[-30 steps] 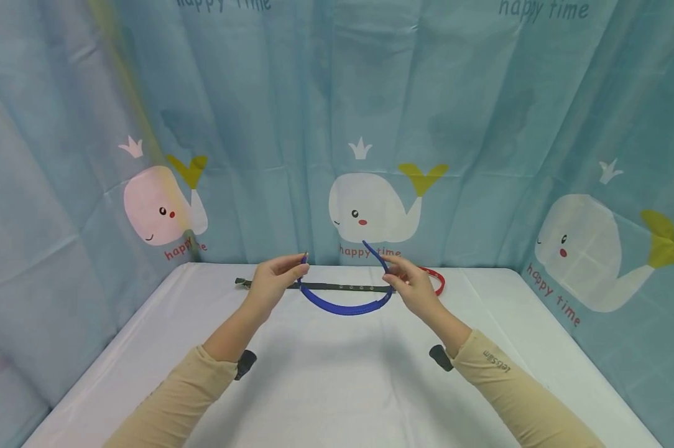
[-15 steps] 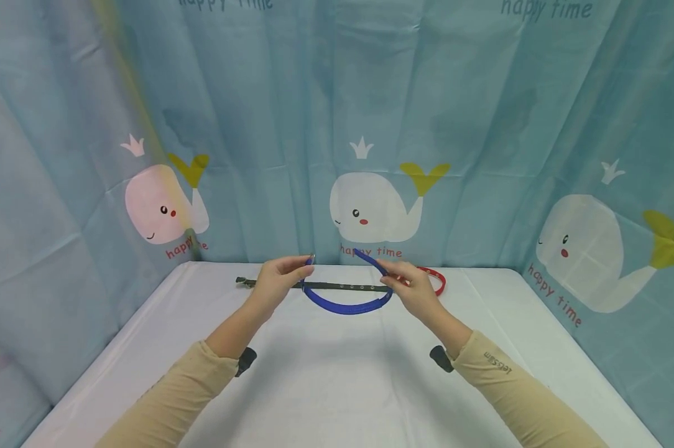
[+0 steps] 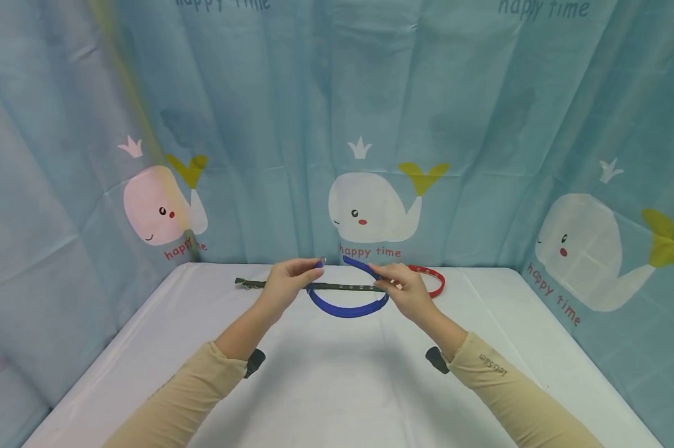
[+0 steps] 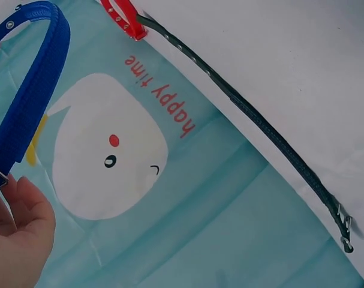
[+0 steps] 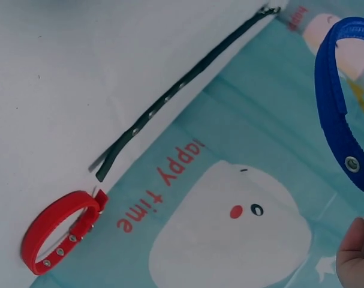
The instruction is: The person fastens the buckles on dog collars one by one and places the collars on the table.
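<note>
A blue collar (image 3: 348,310) with metal eyelets hangs in a downward curve between both hands, above the table. My left hand (image 3: 285,285) pinches its buckle end; a bit of metal shows at the fingertips, and the left wrist view shows a metal part on the collar (image 4: 26,114) by the fingers. The right hand (image 3: 408,291) pinches the strap near its other end, and the free tip points left toward the buckle. In the right wrist view an eyelet shows on the collar (image 5: 330,102) above the fingers. The two ends are apart.
A dark green collar (image 3: 337,287) lies stretched straight along the back of the white table (image 3: 337,386). To its right lies a red collar (image 3: 440,283) closed in a loop. A blue curtain (image 3: 270,205) with whale prints hangs behind and at the sides.
My left hand has moved right and the right hand slightly left, so the collar's ends are closer together. The free tip has swung down and left toward the buckle end.
</note>
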Demonstrator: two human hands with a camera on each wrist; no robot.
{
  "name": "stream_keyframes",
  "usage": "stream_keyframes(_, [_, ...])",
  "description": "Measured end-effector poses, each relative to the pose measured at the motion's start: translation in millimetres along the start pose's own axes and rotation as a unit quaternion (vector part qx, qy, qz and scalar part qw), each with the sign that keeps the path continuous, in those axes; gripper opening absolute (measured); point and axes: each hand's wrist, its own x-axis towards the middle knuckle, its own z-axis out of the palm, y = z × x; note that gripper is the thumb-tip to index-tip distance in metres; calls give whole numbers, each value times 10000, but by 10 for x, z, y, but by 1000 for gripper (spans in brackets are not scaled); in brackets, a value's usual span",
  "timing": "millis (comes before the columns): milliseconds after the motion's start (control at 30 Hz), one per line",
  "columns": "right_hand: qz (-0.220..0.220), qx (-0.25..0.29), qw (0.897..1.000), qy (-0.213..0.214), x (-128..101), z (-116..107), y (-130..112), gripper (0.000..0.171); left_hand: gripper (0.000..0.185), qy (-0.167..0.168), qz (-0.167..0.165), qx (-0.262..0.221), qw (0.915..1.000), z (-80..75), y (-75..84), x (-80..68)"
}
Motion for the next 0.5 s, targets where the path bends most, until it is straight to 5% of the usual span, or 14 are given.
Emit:
stream_keyframes(200, [-69,-26,9999,-104,2,52,-25,32,37,-72,37,-64,9999,76,7,13])
stream_keyframes(400, [-114,-119,9996,-250,26,14,-375,29,36,-132,42,27,9999,122,6,0])
stream_keyframes(500, [-319,-170,9991,-241,11,39,-264,29,36,-138,16,40,9999,136,-2,-3])
